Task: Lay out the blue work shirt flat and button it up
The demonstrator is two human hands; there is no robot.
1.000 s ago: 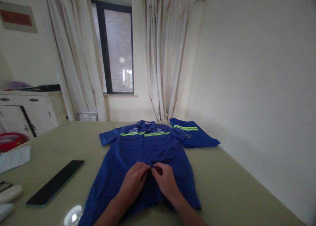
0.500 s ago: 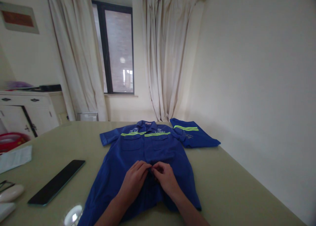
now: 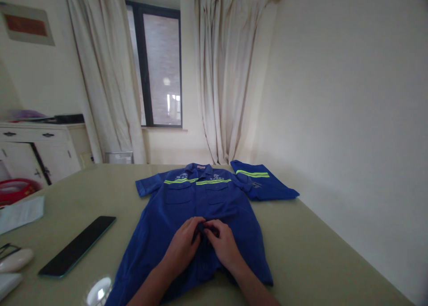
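A blue short-sleeved work shirt (image 3: 177, 197) lies front up on the table, collar away from me, with yellow-green stripes and two pockets across the chest. My left hand (image 3: 186, 238) pinches the front placket below the pockets, its fingers closed on the cloth. Close beside it, my right hand (image 3: 221, 238) grips the same part of the placket between thumb and fingers. A small fold of cloth stands up between the fingertips. Whether a button is there, I cannot make out.
A folded blue garment (image 3: 267, 185) lies at the far right, partly against the shirt's sleeve. On the left of the table (image 3: 110, 185) are a long black flat object (image 3: 78, 246), papers (image 3: 23, 213), a whitish mouse-like object (image 3: 16, 260) and a shiny round item (image 3: 99, 291). A wall (image 3: 361, 141) borders the right.
The fingertips have shifted slightly, and more of the cloth fold shows between them. Both hands stay at the same spot on the placket. The shirt lies as before.
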